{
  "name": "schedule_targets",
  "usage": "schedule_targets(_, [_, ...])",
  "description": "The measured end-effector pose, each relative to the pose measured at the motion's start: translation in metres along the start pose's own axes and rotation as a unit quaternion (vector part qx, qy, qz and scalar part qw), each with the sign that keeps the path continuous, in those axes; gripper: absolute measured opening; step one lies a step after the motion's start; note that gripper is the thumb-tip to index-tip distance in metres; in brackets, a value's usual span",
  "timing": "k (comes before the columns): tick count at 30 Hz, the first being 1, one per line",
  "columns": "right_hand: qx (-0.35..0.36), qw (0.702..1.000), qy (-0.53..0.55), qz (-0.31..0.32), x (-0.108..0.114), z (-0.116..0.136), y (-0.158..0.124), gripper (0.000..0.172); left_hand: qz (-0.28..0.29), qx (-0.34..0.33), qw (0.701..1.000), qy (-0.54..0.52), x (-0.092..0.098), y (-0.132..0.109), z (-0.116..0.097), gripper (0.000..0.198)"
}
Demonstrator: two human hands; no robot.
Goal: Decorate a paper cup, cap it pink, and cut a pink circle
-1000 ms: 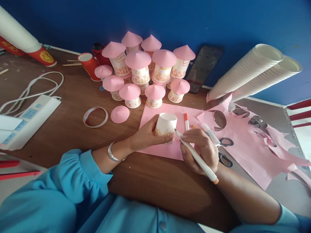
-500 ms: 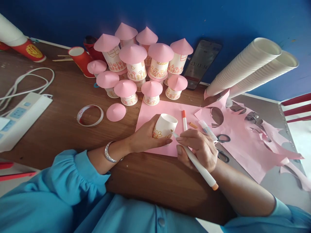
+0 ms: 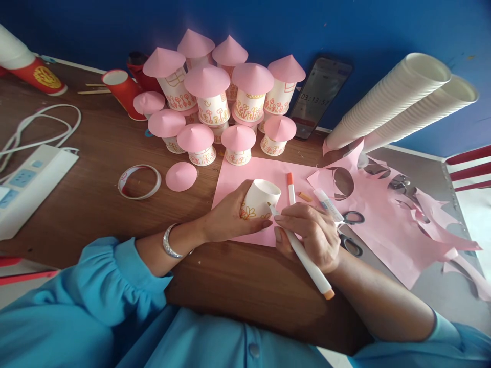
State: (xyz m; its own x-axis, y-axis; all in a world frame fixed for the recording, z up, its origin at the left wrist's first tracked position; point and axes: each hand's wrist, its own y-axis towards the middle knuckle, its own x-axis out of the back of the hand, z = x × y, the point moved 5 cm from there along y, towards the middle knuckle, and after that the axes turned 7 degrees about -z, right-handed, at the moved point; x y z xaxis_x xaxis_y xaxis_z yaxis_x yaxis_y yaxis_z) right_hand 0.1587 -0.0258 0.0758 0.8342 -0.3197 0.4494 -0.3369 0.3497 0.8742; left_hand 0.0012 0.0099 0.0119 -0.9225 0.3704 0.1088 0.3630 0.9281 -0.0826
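My left hand (image 3: 232, 214) is wrapped round a white paper cup (image 3: 264, 194), which tilts with its opening up and away from me. Yellow-orange flower drawings run along the cup's lower part. In my right hand (image 3: 312, 235) is a white marker (image 3: 310, 266) with an orange end, its tip at the cup's side. Under the cup lies a pink paper sheet (image 3: 233, 174). On that sheet, a marker with a red cap (image 3: 290, 186) and a small orange cap (image 3: 305, 196) lie beyond my right hand, close to a glue tube (image 3: 328, 204).
Several paper-cup houses with pink cone roofs (image 3: 207, 82) stand at the back. A phone (image 3: 322, 97) leans on the wall beside stacked white cups (image 3: 391, 102). Scissors (image 3: 351, 245) and pink scraps (image 3: 387, 240) lie right; a tape roll (image 3: 140, 181), loose cone (image 3: 181, 176) and power strip (image 3: 36, 189) left.
The marker's tip has shifted slightly up and left along the cup's side, and my right hand has moved a little left with it. My left hand keeps its hold on the cup.
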Motion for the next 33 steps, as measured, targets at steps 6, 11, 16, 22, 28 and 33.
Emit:
schedule_targets(6, [-0.003, 1.0, -0.001, 0.001, -0.0012, 0.0003, -0.0014, 0.017, -0.002, -0.009, 1.0, -0.004, -0.0005, -0.0002, 0.0008, 0.056])
schedule_targets(11, [-0.008, 1.0, 0.009, 0.0, -0.0034, 0.0005, -0.0027, 0.017, -0.008, -0.006, 1.0, 0.01, -0.0006, -0.0004, -0.0004, 0.057])
schedule_targets(16, [-0.01, 1.0, 0.004, -0.006, -0.0044, 0.0004, -0.0039, 0.017, -0.012, -0.005, 1.0, 0.012, -0.0005, -0.0005, -0.0022, 0.054])
schedule_targets(22, [-0.012, 1.0, -0.016, -0.004, -0.0027, 0.0002, -0.002, 0.015, -0.012, -0.006, 1.0, -0.003, -0.0002, 0.0006, -0.0021, 0.056])
schedule_targets(28, [-0.007, 1.0, -0.008, -0.004, -0.0024, 0.0013, -0.0011, 0.013, -0.012, 0.006, 1.0, -0.021, -0.0004, -0.0001, -0.0009, 0.057])
schedule_targets(33, [-0.021, 1.0, 0.004, -0.004, -0.0037, 0.0017, -0.0027, 0.016, -0.01, 0.009, 1.0, -0.019, -0.0008, -0.0003, -0.0008, 0.058])
